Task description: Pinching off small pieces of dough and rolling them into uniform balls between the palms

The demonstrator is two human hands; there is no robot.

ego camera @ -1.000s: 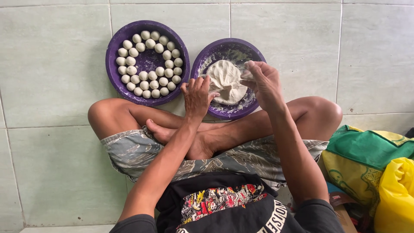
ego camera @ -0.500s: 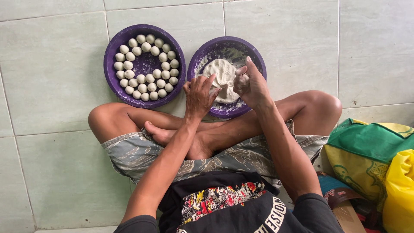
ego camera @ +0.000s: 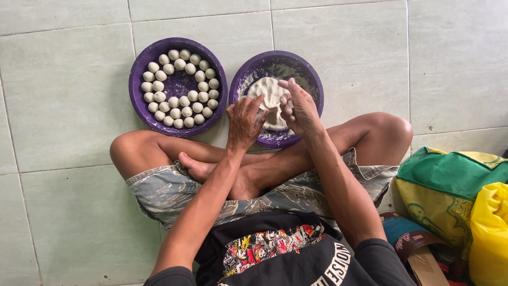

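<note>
I sit cross-legged on a tiled floor with two purple bowls in front of me. The right purple bowl (ego camera: 307,74) holds a pale lump of dough (ego camera: 267,95). My right hand (ego camera: 300,108) is over that bowl, fingers pinching at the dough's right side. Beside it, my left hand (ego camera: 244,123) rests at the bowl's near left edge with fingers spread, its tips by the dough. The left purple bowl (ego camera: 138,100) holds several small white dough balls (ego camera: 180,87) set in rings.
A green and yellow bag (ego camera: 450,185) and a yellow plastic bag (ego camera: 489,233) lie at the right, near my right knee (ego camera: 389,130). A brown box corner (ego camera: 423,265) shows at the bottom right. Pale green floor tiles (ego camera: 63,79) surround the bowls.
My right hand has drawn in closer to my left over the dough. The view has shifted slightly, so the bowls sit a little lower in the picture.
</note>
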